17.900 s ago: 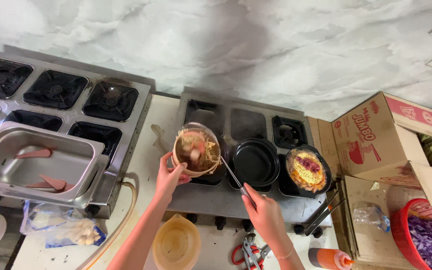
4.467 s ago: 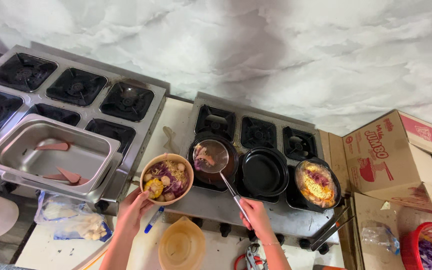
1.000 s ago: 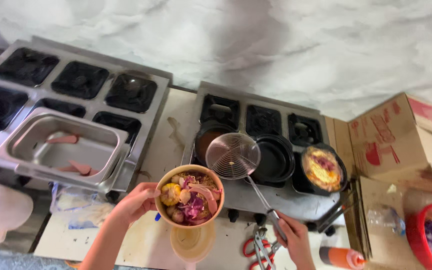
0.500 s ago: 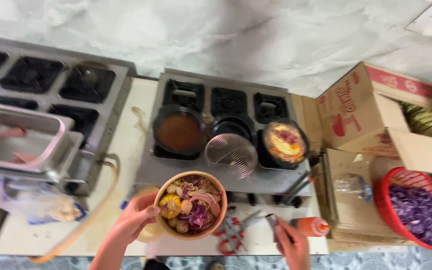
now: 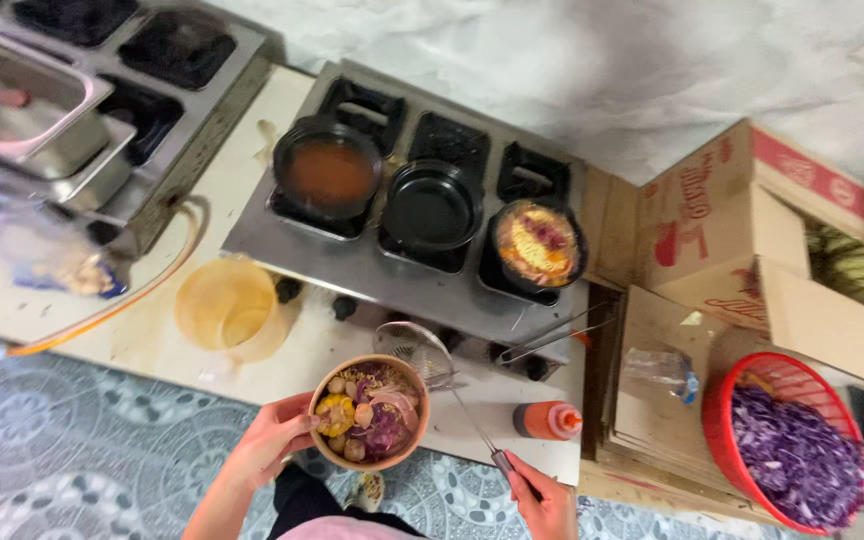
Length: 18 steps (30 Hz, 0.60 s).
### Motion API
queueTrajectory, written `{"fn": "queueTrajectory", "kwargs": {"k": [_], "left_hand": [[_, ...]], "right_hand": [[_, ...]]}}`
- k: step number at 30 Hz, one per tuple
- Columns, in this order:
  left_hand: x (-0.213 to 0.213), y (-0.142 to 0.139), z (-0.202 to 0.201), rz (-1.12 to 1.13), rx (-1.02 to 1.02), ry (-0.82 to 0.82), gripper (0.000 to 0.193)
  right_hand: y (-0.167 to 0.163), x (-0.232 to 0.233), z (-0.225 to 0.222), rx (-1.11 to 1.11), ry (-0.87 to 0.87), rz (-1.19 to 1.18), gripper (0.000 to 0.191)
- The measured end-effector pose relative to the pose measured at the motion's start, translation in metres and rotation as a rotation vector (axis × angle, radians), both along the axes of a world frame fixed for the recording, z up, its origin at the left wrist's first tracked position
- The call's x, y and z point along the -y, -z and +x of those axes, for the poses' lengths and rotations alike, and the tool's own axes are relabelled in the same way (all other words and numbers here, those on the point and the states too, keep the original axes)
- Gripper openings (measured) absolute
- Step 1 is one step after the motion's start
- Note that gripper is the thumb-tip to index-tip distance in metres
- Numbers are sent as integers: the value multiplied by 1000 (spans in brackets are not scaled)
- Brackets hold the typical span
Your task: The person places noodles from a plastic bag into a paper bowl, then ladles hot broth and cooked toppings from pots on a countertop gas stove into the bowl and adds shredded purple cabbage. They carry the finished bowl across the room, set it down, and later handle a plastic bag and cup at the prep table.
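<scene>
While the three-burner stove (image 5: 392, 270) sits at the middle of the bench (image 5: 152, 330), a metal tray (image 5: 22, 100) lies far to its left and a yellow plastic jug (image 5: 227, 310) stands just off its front left corner. On the stove a pot of brown broth (image 5: 330, 172), an empty black pan (image 5: 432, 205) and a pan of noodles (image 5: 537, 243) run left to right. In front of the stove, the left hand (image 5: 272, 445) is clenched on the rim of a paper bowl (image 5: 369, 412) filled with mixed toppings. Just right of the bowl, the right hand (image 5: 542, 500) is grasping the handle of a wire strainer (image 5: 414, 350), whose basket hangs at the stove's front edge. Right of the stove stand an orange sauce bottle (image 5: 547, 420), cardboard boxes (image 5: 742, 240) and a red basket of purple cabbage (image 5: 792, 450).
</scene>
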<state>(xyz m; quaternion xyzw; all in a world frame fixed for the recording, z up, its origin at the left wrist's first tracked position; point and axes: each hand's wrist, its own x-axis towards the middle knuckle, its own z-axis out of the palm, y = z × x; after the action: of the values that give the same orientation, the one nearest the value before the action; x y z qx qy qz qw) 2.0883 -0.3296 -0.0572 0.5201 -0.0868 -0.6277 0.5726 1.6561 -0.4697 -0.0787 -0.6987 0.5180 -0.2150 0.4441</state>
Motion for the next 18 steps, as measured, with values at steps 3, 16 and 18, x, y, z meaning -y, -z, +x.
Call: {"fn": "queueTrajectory", "kwargs": {"k": [3, 16, 18], "left_hand": [[-16, -1, -10, 39, -17, -56, 62], [-9, 0, -24, 35, -36, -392, 62], [7, -3, -24, 31, -72, -433, 59]], "right_hand": [[5, -2, 8, -32, -152, -188, 36], [-8, -17, 48, 4, -139, -177, 35], [-8, -27, 63, -13, -78, -148, 34]]}}
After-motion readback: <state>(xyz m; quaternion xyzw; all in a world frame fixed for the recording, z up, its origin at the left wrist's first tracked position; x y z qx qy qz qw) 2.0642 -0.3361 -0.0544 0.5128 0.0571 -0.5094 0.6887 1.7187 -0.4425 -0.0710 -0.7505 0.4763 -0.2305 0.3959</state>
